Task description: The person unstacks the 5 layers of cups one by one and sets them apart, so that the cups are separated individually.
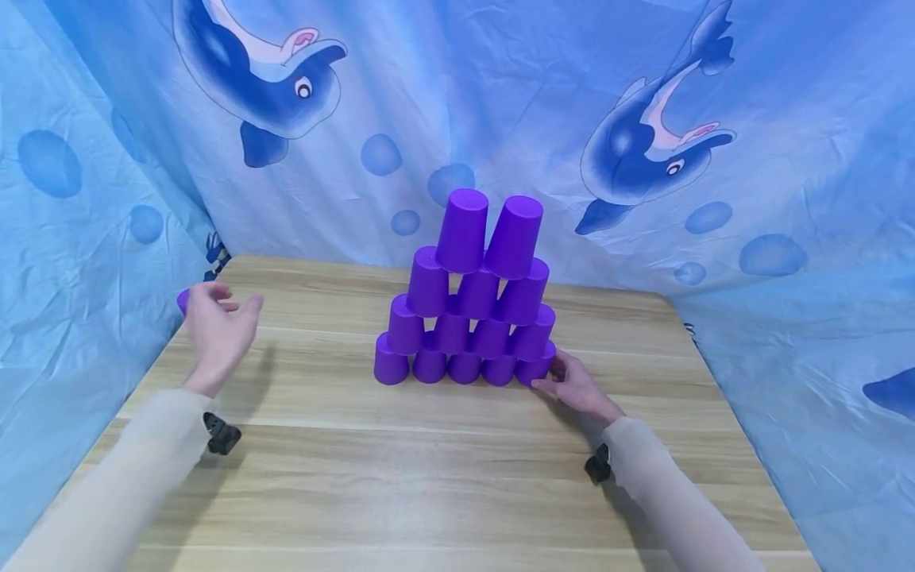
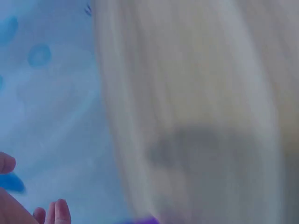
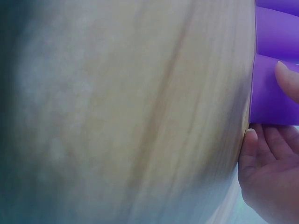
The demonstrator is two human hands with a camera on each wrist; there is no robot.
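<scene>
Upside-down purple cups (image 1: 452, 332) stand in a stepped stack on the wooden table, with two cups (image 1: 513, 238) side by side on top. At the lower right end, my right hand (image 1: 575, 387) holds the end cup (image 3: 268, 100) of the bottom row, thumb on its front and fingers round its far side. Away to the left, my left hand (image 1: 220, 330) is raised with its fingers loosely bent and thumb spread. A loose purple cup (image 1: 183, 302) shows just beyond that hand, mostly hidden by it; in the left wrist view only a purple sliver (image 2: 142, 220) appears.
The wooden table (image 1: 429, 477) extends in front of the stack. Its left edge runs beneath my left hand. A blue curtain (image 1: 529, 103) printed with dolphins hangs behind the table and along both sides.
</scene>
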